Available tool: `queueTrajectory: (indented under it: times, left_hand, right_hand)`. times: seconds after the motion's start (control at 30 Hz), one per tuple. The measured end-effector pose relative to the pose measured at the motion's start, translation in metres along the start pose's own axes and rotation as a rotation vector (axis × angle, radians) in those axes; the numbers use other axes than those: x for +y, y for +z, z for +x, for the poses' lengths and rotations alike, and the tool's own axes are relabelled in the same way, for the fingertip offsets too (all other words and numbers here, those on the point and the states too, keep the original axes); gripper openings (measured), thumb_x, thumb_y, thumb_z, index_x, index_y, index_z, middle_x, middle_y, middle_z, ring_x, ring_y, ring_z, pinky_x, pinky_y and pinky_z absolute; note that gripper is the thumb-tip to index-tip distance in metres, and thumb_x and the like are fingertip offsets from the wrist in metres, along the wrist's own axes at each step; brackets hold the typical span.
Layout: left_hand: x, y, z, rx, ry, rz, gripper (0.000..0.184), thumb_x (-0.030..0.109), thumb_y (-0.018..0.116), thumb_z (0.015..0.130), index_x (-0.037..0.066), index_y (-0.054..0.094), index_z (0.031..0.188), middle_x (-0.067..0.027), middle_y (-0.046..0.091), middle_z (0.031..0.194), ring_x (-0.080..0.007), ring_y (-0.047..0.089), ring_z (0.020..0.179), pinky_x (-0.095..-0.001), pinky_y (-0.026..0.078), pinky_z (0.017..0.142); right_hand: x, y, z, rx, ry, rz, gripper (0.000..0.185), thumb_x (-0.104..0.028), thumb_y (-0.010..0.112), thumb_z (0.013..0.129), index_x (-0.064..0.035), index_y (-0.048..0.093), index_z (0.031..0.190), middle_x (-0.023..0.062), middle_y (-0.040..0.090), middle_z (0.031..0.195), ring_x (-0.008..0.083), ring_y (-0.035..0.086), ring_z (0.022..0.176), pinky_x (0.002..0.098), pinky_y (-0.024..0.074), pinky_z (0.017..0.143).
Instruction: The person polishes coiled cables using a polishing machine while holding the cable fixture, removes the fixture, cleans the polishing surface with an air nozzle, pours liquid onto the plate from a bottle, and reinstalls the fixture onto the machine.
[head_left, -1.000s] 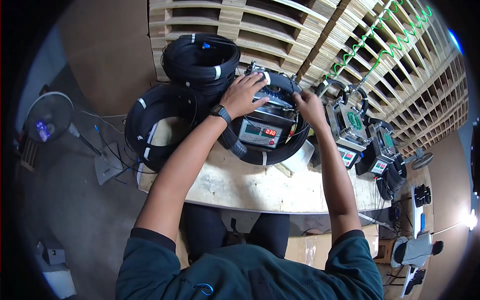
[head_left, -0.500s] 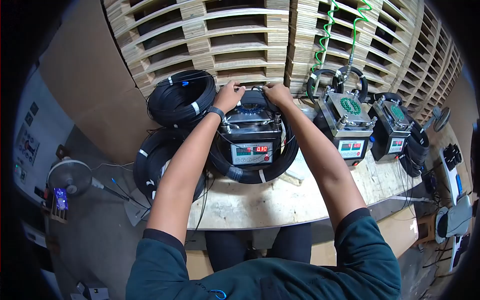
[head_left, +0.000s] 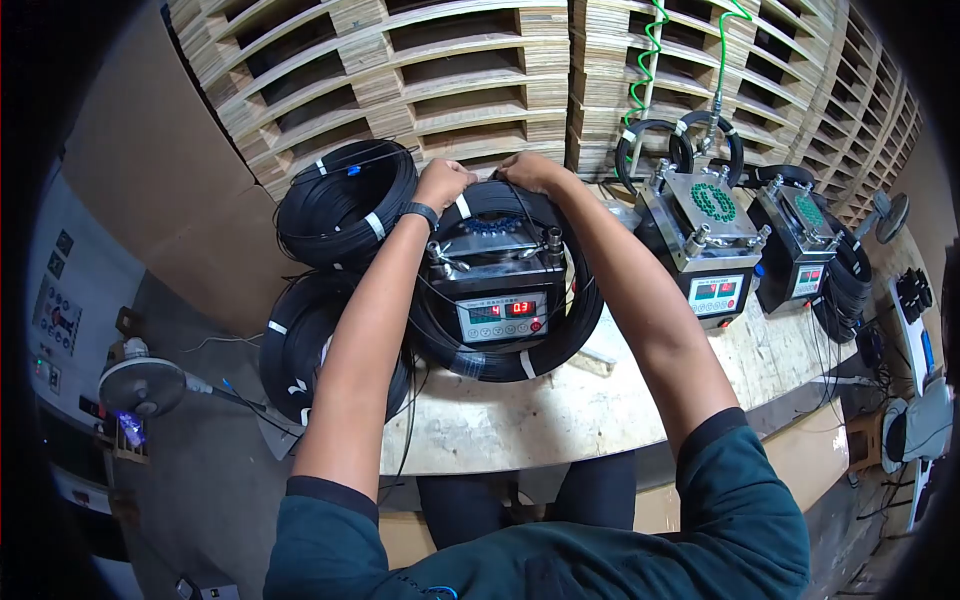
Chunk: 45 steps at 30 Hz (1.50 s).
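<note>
A coil of black cable with white bands rings a metal test device, which has a lit red and green display and a ring of blue parts on top. My left hand, wearing a dark wristband, is closed at the far left of the coil, its fingertips pinched on black cable. Just right of it, my right hand bends over the coil's far top with fingers curled on the cable. What lies under the fingertips is partly hidden.
Two more coils, an upper one and a lower one, sit at left. Two similar devices with green parts stand at right. Wooden pallets rise behind the table. A green spiral hose hangs down.
The view has shifted slightly. My hands have come closer together over the coil's far top, the right one moving left. More of the coil's banded top shows above the device.
</note>
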<state>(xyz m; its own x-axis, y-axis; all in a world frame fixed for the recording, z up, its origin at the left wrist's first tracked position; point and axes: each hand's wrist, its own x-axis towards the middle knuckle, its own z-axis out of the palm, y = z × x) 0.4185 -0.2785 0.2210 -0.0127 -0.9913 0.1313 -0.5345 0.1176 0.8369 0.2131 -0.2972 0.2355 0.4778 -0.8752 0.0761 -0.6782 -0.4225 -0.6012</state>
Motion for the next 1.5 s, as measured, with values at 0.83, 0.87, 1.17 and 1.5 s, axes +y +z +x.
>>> queueTrajectory:
  times: [0.83,0.87,1.17,1.5]
  left_hand:
    - [0.027,-0.004,-0.033,0.121,-0.068,0.279,0.054,0.047,0.062,0.084,-0.003,0.073,0.104,-0.0307,0.067,0.113,-0.0441,0.065,0.107,-0.0487,0.052,0.093]
    - [0.028,-0.002,-0.033,0.134,-0.05,0.317,0.054,0.047,0.062,0.084,-0.002,0.073,0.104,-0.0306,0.067,0.113,-0.0439,0.065,0.108,-0.0486,0.052,0.093]
    - [0.022,-0.005,-0.029,0.088,-0.033,0.335,0.052,0.044,0.064,0.079,0.0,0.074,0.105,-0.0289,0.067,0.113,-0.0426,0.065,0.108,-0.0482,0.051,0.094]
    - [0.007,-0.002,-0.019,0.148,0.076,0.236,0.042,0.04,0.076,0.075,-0.002,0.073,0.076,-0.0182,0.071,0.073,-0.0286,0.068,0.068,-0.0389,0.052,0.068]
  right_hand:
    - [-0.052,0.005,0.003,0.193,0.453,-0.224,0.048,-0.04,0.076,0.074,-0.0055,0.075,0.106,0.0204,0.069,0.118,0.0341,0.066,0.111,0.041,0.0527,0.093]
    - [-0.058,0.005,0.0,0.194,0.451,-0.228,0.048,-0.04,0.076,0.074,-0.0055,0.075,0.106,0.0204,0.069,0.118,0.0341,0.066,0.111,0.041,0.0527,0.093]
    - [-0.062,0.013,-0.037,0.695,0.091,0.183,0.045,-0.043,0.07,0.091,0.0001,0.069,0.076,0.01,0.064,0.068,0.0159,0.055,0.063,0.0346,0.0465,0.063]
    - [-0.05,0.018,-0.059,0.545,-0.158,0.687,0.031,-0.03,0.055,0.103,-0.0015,0.061,0.093,-0.0028,0.049,0.071,0.0074,0.043,0.063,0.0254,0.037,0.059]
